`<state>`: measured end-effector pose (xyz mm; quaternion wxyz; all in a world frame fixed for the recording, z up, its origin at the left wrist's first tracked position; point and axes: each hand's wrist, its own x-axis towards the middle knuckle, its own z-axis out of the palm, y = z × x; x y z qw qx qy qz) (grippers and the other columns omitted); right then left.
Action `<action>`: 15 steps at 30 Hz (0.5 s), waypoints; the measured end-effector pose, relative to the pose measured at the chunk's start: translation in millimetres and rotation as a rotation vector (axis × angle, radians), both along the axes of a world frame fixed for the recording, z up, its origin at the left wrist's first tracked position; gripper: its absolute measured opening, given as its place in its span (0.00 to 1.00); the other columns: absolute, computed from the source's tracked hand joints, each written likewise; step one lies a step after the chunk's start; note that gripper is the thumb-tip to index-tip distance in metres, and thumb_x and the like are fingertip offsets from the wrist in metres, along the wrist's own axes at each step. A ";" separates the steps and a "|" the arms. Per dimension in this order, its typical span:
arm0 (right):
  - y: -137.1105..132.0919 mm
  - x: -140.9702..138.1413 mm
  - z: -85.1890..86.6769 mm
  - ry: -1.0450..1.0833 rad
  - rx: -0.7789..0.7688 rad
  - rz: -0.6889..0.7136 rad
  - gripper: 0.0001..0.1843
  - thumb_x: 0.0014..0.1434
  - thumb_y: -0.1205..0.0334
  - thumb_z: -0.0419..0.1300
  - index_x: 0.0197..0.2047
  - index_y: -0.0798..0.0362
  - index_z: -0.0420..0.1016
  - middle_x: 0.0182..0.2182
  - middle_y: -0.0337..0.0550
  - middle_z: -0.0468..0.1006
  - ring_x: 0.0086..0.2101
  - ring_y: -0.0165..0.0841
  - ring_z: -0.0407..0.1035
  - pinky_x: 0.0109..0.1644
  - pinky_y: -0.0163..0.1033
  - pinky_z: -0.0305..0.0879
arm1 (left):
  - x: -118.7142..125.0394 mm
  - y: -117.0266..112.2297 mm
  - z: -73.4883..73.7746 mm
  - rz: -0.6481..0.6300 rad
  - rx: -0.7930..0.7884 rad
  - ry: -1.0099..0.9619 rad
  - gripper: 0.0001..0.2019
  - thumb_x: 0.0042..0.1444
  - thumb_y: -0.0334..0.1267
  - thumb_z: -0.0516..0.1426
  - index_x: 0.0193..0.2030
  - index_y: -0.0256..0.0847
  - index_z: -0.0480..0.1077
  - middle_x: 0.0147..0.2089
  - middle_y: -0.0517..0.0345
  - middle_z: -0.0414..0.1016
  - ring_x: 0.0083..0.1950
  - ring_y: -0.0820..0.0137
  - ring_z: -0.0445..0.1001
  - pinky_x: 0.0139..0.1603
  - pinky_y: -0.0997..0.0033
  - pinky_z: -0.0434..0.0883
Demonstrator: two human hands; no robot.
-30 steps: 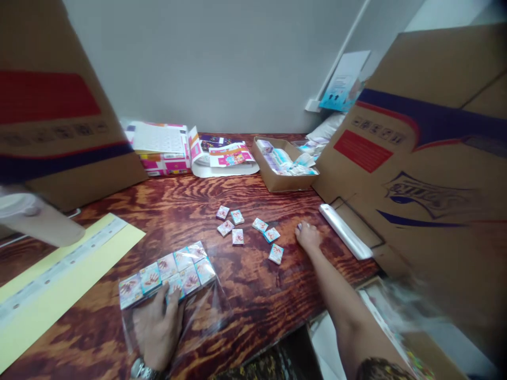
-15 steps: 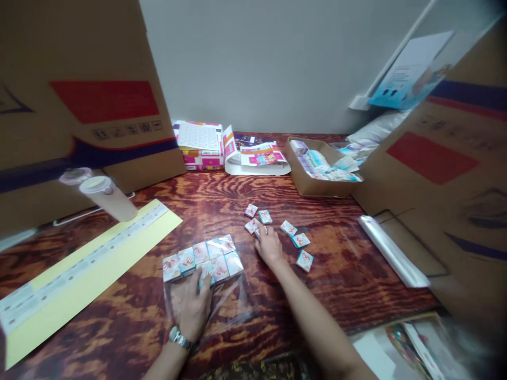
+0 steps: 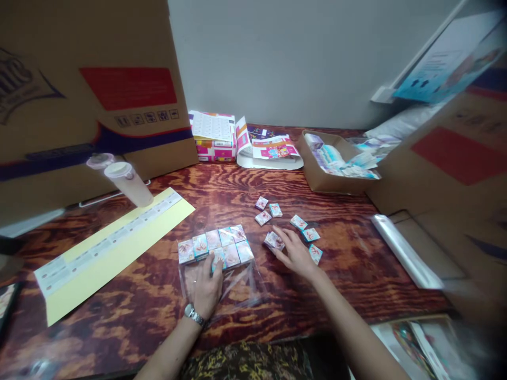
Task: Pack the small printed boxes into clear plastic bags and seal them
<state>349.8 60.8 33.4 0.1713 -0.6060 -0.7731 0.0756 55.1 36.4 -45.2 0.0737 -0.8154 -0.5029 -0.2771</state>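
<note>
Left hand lay open, flat on clear plastic bag holding two-row packet block. Right hand open, fingers spread, touching small card packet on wood desk. Packets looked light, stiff; best pinched by edges; bag likely slippery.

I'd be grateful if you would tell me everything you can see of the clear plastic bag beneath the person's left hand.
The clear plastic bag is thin, glossy and slightly crumpled, and it lies flat on the reddish-brown wood-grain table, which shows through it. The left hand presses palm-down on its near part. A neat block of small packets sits at its far end, though I cannot tell whether they are inside it. Light catches its creases.
</note>
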 end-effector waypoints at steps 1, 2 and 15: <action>-1.8 2.3 -0.5 0.022 0.013 -0.007 0.29 0.59 0.57 0.51 0.63 0.47 0.50 0.50 0.49 0.64 0.50 0.38 0.61 0.53 0.45 0.61 | -0.1 0.0 -0.3 -0.001 -0.005 -0.002 0.15 0.55 0.31 0.51 0.49 0.38 0.65 0.56 0.38 0.62 0.56 0.55 0.63 0.48 0.56 0.68; -3.3 4.0 -2.0 0.045 0.028 -0.013 0.27 0.60 0.58 0.50 0.62 0.47 0.52 0.48 0.48 0.66 0.48 0.37 0.63 0.52 0.44 0.61 | -0.1 0.0 0.0 0.002 -0.010 -0.003 0.14 0.55 0.31 0.51 0.49 0.38 0.66 0.56 0.39 0.62 0.55 0.55 0.64 0.48 0.56 0.68; -12.7 3.2 -31.7 0.068 0.195 -0.052 0.19 0.61 0.60 0.49 0.56 0.49 0.62 0.50 0.49 0.62 0.49 0.37 0.62 0.52 0.43 0.63 | 2.1 -1.6 4.5 0.033 -0.026 0.002 0.15 0.55 0.31 0.51 0.50 0.40 0.64 0.56 0.42 0.63 0.53 0.58 0.66 0.47 0.58 0.68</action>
